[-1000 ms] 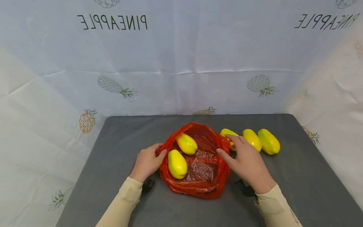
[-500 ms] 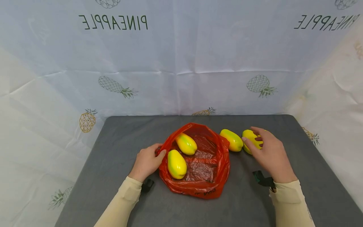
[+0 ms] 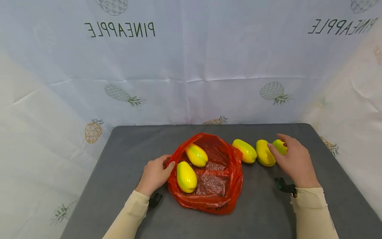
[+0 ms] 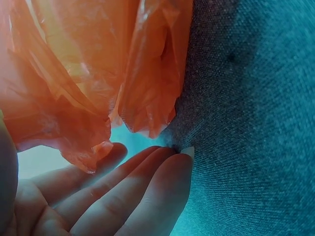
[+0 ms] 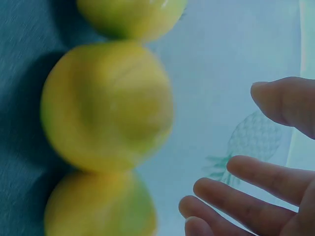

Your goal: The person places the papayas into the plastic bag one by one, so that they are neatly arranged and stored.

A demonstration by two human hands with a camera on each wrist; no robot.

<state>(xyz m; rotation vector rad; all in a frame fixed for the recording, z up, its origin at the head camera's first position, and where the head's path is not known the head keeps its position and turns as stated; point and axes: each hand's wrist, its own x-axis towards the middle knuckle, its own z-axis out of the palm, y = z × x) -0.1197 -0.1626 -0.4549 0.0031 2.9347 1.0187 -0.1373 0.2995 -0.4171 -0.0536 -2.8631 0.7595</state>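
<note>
A red plastic bag [image 3: 209,202] stands on the table with its mouth gaping upward. My left hand [image 3: 154,175] holds the bag's left rim, thumb inside and fingers outside; up close in the left wrist view, the crumpled film lies against the fingers [image 4: 142,196]. Two glossy yellow-green fruits, mango-like in shape, lie in the bag: a front one [image 3: 186,177] and a rear one [image 3: 197,155]. My right hand [image 3: 295,162] hovers with parted fingers over the rightmost fruit [image 3: 280,146], partly covering it. Beside that are a middle fruit [image 3: 265,153] and a left fruit [image 3: 244,151].
The dark grey table [image 3: 134,142] reaches back to a white pineapple-print cloth [image 3: 191,59]. The left loose fruit sits close against the bag's right side. Black straps [image 3: 285,186] show at both wrists.
My right hand has moved right from beside the bag, passing over the loose fruits to the rightmost one. My left hand stays on the bag's rim. The head view has tilted slightly upward.
</note>
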